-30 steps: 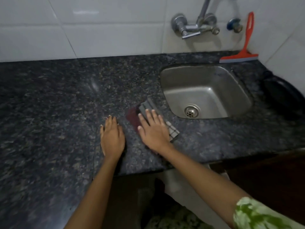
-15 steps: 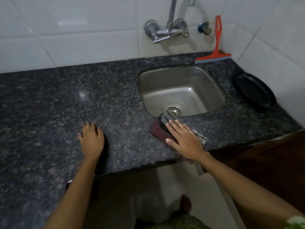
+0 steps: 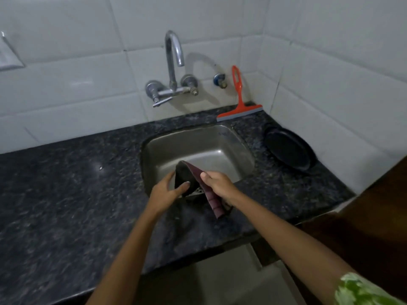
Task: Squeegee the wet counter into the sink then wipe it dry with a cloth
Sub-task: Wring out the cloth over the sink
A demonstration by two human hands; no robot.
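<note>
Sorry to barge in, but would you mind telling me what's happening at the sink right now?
A person is holding a dark maroon cloth in both hands over the front edge of the steel sink. The right hand grips its upper edge and the left hand holds it from the other side. The orange squeegee leans against the wall tiles behind the sink, out of use. A black plate lies on the dark granite counter to the right.

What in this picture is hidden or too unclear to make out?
All in the head view:
- Sink drain: mostly covered by the cloth and hands.
- Counter: too dark and speckled to tell wet from dry.
- Right hand fingers: tucked behind the cloth.
- White plate on the wall: cut off by the left edge.
</note>
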